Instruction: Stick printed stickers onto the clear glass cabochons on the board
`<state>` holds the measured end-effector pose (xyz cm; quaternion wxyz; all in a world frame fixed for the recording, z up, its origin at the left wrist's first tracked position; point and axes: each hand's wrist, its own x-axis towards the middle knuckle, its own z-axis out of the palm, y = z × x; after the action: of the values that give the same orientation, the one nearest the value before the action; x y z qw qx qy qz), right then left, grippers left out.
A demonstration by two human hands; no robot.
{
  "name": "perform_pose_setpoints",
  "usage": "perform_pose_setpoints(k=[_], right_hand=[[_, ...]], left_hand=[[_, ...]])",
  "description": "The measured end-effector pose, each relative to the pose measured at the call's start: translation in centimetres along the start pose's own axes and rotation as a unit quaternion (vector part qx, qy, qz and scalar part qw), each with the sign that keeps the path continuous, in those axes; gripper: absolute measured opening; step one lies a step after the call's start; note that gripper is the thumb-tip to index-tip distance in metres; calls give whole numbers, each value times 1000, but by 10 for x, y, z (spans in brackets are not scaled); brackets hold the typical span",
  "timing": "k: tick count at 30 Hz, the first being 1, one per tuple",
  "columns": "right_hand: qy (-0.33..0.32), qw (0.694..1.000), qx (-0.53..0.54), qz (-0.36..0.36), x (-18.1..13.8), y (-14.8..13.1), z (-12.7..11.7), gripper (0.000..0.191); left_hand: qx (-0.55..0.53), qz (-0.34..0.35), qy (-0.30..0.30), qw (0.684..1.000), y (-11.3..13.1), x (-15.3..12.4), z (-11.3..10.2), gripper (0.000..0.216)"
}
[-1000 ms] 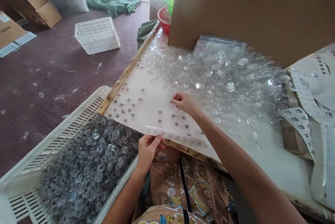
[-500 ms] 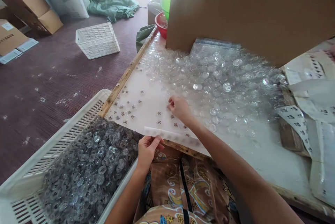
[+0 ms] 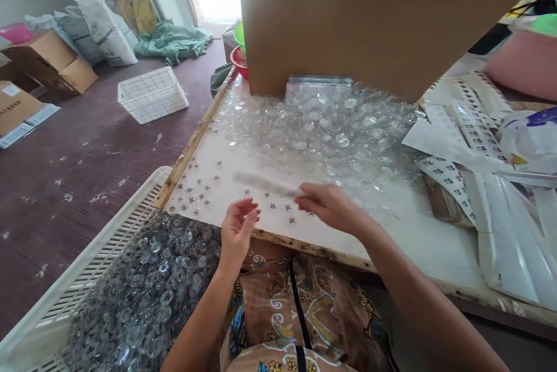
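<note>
In the head view, my right hand [image 3: 328, 205] pinches one end of a pale strip [image 3: 261, 182], which is smeared by motion and points left above the white tabletop [image 3: 422, 244]. My left hand [image 3: 237, 230] is near the table's front edge, its fingers loosely curled apart from the thumb with nothing seen in them. Beyond both hands lie small dark printed marks [image 3: 198, 189], some seemingly on clear discs. A broad pile of clear plastic discs [image 3: 313, 131] covers the table further back.
At my left stands a white basket [image 3: 93, 244] full of clear discs with dark prints [image 3: 161, 285]. A large cardboard sheet [image 3: 348, 18] rises at the back. Printed sticker strips [image 3: 448, 180] and papers cover the right side. Another white basket [image 3: 152, 93] lies on the floor.
The strip has left the table's front edge, passing from my left hand to my right. My left hand has let go and risen slightly. The view has turned to the right.
</note>
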<state>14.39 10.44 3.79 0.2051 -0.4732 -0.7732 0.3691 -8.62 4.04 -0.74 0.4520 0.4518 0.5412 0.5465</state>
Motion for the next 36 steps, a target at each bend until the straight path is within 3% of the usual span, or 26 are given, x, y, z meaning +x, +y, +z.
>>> perform_pose_setpoints(k=[3,6,10,13,16,22,25,27,31,34,36], right_hand=[[160,982,55,79,-30,20,-21,28],[201,968,104,110,-58,37,-29,34],[203,961,135,132,-89,53,-25,39],[223,951,150,150,-105,64,-22,39],[230,946,158,163,-117,74,-21,37],[235,943,173,159,-132,92,-23,40],[232,943,177,157,-134,97,-24,40],[230,945,175,152,-133,97,-25,38],[229,949,171,137,-133,95,-27,35],[240,945,170,142,-140,96,-30,35],[253,939,178,149,-148,100,-31,35]], left_hand=[[233,118,-93,961,-6,14,24,58],[406,156,-195,879,-21,27,50,79],[527,143,-269,794,-35,37,77,61],[560,147,-247,777,-35,44,78,43],[579,134,-214,775,-28,53,51,28],[632,101,-119,759,-1,61,-53,14],[640,125,-56,756,10,54,-67,15],[608,162,-49,776,12,47,-46,15],[499,194,-165,828,0,30,38,16],[461,208,-246,827,-15,20,94,20],[467,211,-280,812,-21,16,110,19]])
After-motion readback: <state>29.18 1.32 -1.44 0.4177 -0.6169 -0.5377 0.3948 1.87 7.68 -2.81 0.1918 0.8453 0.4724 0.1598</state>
